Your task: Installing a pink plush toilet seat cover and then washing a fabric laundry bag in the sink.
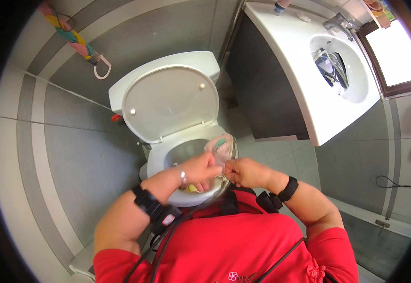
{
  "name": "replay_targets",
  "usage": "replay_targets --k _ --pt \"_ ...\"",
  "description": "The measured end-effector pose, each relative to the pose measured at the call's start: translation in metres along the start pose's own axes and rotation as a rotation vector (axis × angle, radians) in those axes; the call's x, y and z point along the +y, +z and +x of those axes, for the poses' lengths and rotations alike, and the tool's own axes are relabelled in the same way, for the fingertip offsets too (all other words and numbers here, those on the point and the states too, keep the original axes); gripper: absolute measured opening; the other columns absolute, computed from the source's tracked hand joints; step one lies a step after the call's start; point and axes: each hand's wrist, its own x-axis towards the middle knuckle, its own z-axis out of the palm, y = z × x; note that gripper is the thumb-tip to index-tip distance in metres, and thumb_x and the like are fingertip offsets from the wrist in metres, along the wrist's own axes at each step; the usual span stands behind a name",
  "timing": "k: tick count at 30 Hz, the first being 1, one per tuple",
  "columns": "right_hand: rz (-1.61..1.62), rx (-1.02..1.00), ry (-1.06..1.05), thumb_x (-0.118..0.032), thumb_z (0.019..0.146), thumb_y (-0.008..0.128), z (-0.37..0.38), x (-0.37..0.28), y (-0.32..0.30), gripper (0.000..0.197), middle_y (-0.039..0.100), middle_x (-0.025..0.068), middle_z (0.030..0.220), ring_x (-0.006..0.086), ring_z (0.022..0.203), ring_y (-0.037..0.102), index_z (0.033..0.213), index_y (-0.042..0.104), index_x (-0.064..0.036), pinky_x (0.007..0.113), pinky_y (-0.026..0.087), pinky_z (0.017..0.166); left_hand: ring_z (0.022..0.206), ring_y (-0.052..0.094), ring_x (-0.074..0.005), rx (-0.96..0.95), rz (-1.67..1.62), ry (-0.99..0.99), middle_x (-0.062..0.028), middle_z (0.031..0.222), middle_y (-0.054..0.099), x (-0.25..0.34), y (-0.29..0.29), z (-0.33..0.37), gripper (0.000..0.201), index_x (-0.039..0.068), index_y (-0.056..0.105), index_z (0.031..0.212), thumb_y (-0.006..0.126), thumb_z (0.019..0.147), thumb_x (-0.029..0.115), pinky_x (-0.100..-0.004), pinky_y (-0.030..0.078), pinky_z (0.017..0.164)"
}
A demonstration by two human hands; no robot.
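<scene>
Pale bag: a pale pink, sheer, soft-looking bag (pixel 223 152) with a small teal patch lies over the right side of the white oval toilet (pixel 154 168), partly above the bowl and just below the hands.
Left hand: the left hand (pixel 200 170), a silver band at its wrist, is half curled at the bag's near left part, thumb toward the right hand; blur hides its fingertips, so I cannot tell whether it grips anything.
Right hand: the right hand (pixel 244 172) is nearly closed, thumb and fingers pinched together, seemingly on the bag's near edge.
Yellow piece: a small, soft-looking yellow piece (pixel 193 188) shows under the left hand; whether it belongs to the bag is unclear.
Bag's feel: likely light, limp and thin, prone to slump or snag; damp fabric could slip.
Bag's edge: the gathered near rim seems the best hold, one pinch each side, without tugging the sheer middle.
Counter: a white counter (pixel 304 96) stands well apart at right, dark-and-white cloth (pixel 331 70) in its basin.
</scene>
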Motion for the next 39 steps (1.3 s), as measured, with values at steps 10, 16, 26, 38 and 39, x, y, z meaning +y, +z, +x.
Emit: replay_targets --k 10,16,26,38,39 --pt "0.125 0.100 0.125 -0.012 0.076 0.054 -0.004 0.003 -0.009 0.009 0.057 0.0169 0.070 0.0366 0.070 0.054 0.074 0.052 -0.0039 0.042 0.043 0.061 0.043 0.058 -0.0241 -0.300 0.361 -0.462 -0.0168 0.060 0.060 0.009 0.013 0.084 0.021 -0.005 0.059 0.067 0.051 0.073 0.013 -0.0356 0.044 0.036" --pt "0.215 0.002 0.217 -0.013 0.077 0.055 0.004 0.009 -0.015 0.009 0.057 0.0169 0.072 0.0366 0.071 0.054 0.076 0.053 -0.0039 0.043 0.043 0.062 0.051 0.059 -0.0229 -0.158 0.681 0.051 -0.0138 0.059 0.060 0.017 0.003 0.088 0.019 0.001 0.062 0.066 0.057 0.070 0.018 -0.0334 0.045 0.049" --pt "0.057 0.053 -0.097 -0.011 0.078 0.054 0.012 -0.032 -0.001 0.010 0.058 0.0181 0.075 0.0367 0.074 0.055 0.085 0.055 -0.0038 0.042 0.044 0.066 0.032 0.044 -0.0198 0.071 0.100 -0.272 -0.0110 0.042 0.048 0.019 -0.010 0.096 0.028 -0.002 0.053 0.054 0.051 0.071 0.020 -0.0338 0.034 0.033" --pt "0.772 -0.035 0.154 -0.009 0.088 0.046 0.026 -0.022 -0.011 0.009 0.053 0.0022 0.067 0.0120 0.058 0.058 0.082 0.049 -0.0026 0.024 0.044 0.060 0.088 0.052 -0.0123 -0.190 0.177 -0.053 -0.0050 0.092 0.058 -0.029 -0.083 -0.004 0.027 0.003 0.058 0.100 0.054 0.077 0.017 -0.0255 0.040 0.082" --pt "0.754 -0.023 0.156 -0.009 0.089 0.046 0.026 -0.021 -0.009 0.009 0.054 0.0026 0.068 0.0120 0.059 0.058 0.083 0.049 -0.0027 0.024 0.044 0.062 0.093 0.053 -0.0145 -0.152 0.193 -0.036 -0.0071 0.097 0.059 -0.043 -0.085 -0.015 0.029 0.003 0.057 0.102 0.054 0.074 0.012 -0.0266 0.040 0.084"
